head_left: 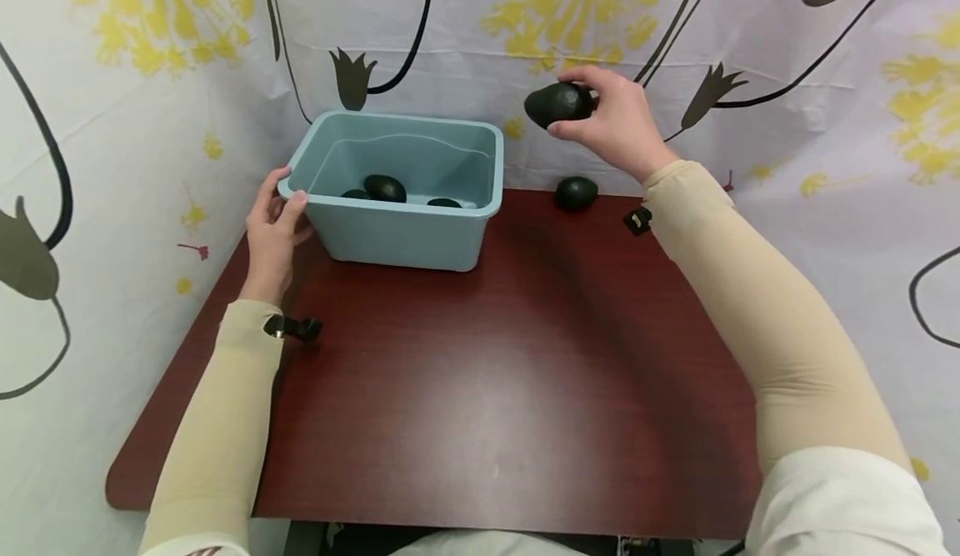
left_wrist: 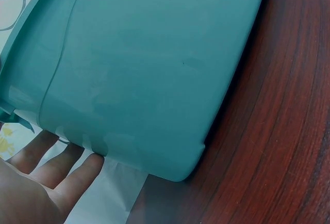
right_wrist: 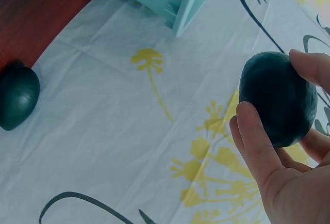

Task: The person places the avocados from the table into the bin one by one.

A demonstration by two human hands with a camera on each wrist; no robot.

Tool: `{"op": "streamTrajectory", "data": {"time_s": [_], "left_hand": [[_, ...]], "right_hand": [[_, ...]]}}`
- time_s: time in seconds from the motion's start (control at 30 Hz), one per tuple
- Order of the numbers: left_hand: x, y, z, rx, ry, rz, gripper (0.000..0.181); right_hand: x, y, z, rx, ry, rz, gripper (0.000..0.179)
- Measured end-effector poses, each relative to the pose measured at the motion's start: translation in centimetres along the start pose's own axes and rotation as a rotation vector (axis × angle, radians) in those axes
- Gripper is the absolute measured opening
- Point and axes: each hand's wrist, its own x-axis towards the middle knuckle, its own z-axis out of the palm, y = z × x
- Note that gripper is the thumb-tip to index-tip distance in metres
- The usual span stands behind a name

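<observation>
My right hand (head_left: pixel 618 118) holds a dark green avocado (head_left: pixel 557 106) between thumb and fingers, raised above the table's back edge, right of the bin. The right wrist view shows this avocado (right_wrist: pixel 278 100) gripped from the side. A second avocado (head_left: pixel 576 193) lies on the table's back edge below that hand. My left hand (head_left: pixel 273 235) grips the front left corner of a blue plastic bin (head_left: pixel 397 235), with fingers (left_wrist: pixel 77 182) against its side. Inside the bin lie an avocado (head_left: pixel 386 188) and two others partly hidden by the front wall.
The bin stands at the back left of a dark red wooden table (head_left: pixel 480 389). White cloth (head_left: pixel 825 231) printed with yellow flowers and grey stems hangs behind the table and along its sides.
</observation>
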Motion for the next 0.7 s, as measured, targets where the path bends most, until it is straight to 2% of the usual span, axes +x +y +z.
{"op": "streamTrajectory", "data": {"time_s": [0.33, 0.57, 0.7], "left_hand": [[0.2, -0.8, -0.2, 0.004, 0.002, -0.012, 0.052], [0.3, -0.8, 0.1, 0.004, -0.003, -0.016, 0.052], [0.0, -0.8, -0.2, 0.004, -0.002, -0.016, 0.053]], "right_hand": [[1.0, -1.6, 0.2, -0.038, -0.02, -0.024, 0.069], [1.5, -3.0, 0.0, -0.067, -0.014, -0.039, 0.068], [1.7, -4.1, 0.5, -0.07, -0.027, -0.056, 0.066]]}}
